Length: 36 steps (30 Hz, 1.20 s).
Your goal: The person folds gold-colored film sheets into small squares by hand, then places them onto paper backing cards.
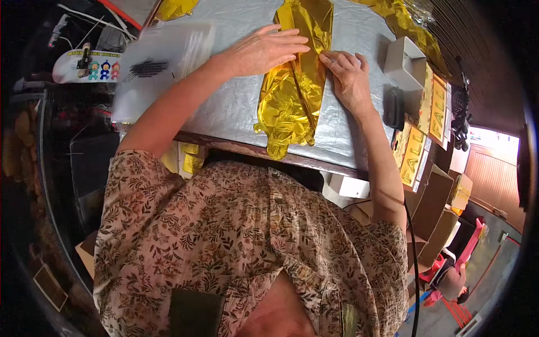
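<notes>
A flat, deflated gold foil balloon [289, 106] lies lengthwise on the silver-covered table, folded along its length, with small tabs at its near end. My left hand [269, 51] rests across its upper left part, fingers stretched out and flat on the foil. At the right edge of the balloon, my right hand [349, 78] has its fingers curled, with thumb and fingertips closed on the foil's edge. The far end of the balloon runs out of the picture at the top.
Left of the balloon lies a stack of clear plastic bags [168, 62] with black marks. On the right stand a white box [405, 59], a black case [394, 108] and boxes printed "FALL" [412, 154]. More gold foil [410, 28] lies at the back right.
</notes>
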Available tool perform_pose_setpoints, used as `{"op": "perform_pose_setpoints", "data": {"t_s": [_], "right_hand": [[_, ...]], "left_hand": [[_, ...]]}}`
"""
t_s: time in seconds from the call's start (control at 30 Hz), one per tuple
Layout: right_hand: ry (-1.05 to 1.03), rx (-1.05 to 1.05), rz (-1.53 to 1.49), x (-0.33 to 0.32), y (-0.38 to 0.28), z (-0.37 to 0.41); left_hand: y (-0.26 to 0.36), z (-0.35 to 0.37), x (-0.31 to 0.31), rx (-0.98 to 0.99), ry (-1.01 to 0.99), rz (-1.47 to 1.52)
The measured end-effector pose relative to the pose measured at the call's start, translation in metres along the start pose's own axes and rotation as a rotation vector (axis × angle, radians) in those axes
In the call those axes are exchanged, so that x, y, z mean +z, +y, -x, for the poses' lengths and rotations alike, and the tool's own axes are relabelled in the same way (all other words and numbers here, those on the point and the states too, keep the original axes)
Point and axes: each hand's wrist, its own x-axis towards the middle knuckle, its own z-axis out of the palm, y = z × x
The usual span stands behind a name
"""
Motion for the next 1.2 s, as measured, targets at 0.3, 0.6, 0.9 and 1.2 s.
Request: {"op": "perform_pose_setpoints", "data": {"t_s": [0.3, 0.6, 0.9, 1.2], "right_hand": [[0.0, 0.028, -0.007, 0.0, -0.005, 0.001], [0.021, 0.079, -0.048, 0.003, -0.007, 0.002], [0.203, 0.35, -0.306, -0.013, -0.056, -0.008], [0.071, 0.497, -0.002, -0.009, -0.09, -0.018]], "left_hand": [[-0.029, -0.034, -0.019, 0.197, -0.016, -0.079], [-0.04, -0.054, -0.018, 0.291, -0.156, 0.036], [-0.041, -0.058, -0.015, 0.28, -0.086, 0.18], [-0.039, -0.061, -0.013, 0.207, -0.031, 0.326]]}}
